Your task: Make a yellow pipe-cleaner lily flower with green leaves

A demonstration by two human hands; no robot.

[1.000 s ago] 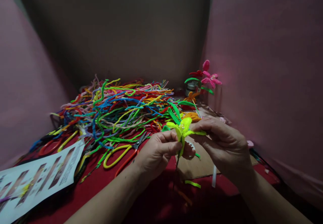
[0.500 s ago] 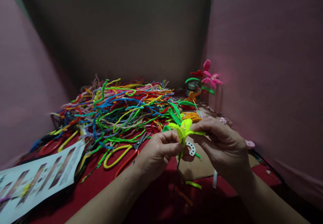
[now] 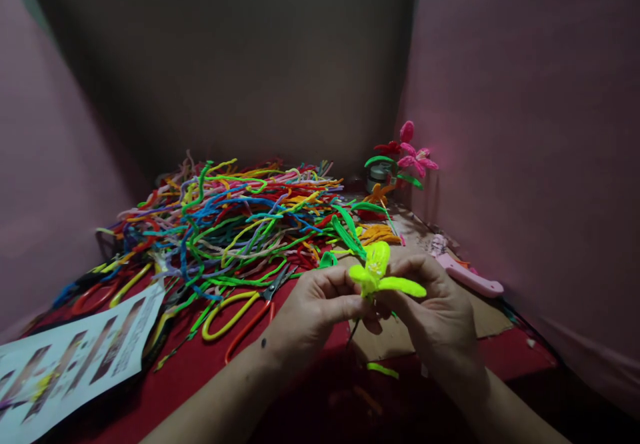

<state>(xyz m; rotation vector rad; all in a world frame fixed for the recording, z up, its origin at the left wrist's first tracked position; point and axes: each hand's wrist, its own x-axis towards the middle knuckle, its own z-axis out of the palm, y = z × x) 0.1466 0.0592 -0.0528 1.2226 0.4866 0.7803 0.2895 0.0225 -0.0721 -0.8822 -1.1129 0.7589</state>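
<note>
A bright yellow pipe-cleaner flower (image 3: 379, 257) with pale stamens faces up between my two hands. My left hand (image 3: 317, 301) pinches it at the base, thumb and forefinger closed just under the petals. From the other side, my right hand (image 3: 440, 307) is closed around the base too, its fingertips partly hidden behind a long petal. A thin dark stem (image 3: 353, 332) slants down below the fingers. On the red cloth under the hands lies a short yellow-green offcut (image 3: 383, 370).
A heap of coloured pipe cleaners (image 3: 250, 211) fills the back left. Scissors (image 3: 250, 307) and a printed sheet (image 3: 120, 337) lie at left. A pink-handled tool (image 3: 473, 277) rests at right on cardboard (image 3: 493, 321). Pink flowers (image 3: 417, 157) stand behind, near green leaves (image 3: 347, 231).
My right hand has moved down and inward from the petal to the flower's base. The flower has turned and shifted slightly right, and the pink-handled tool has come into view.
</note>
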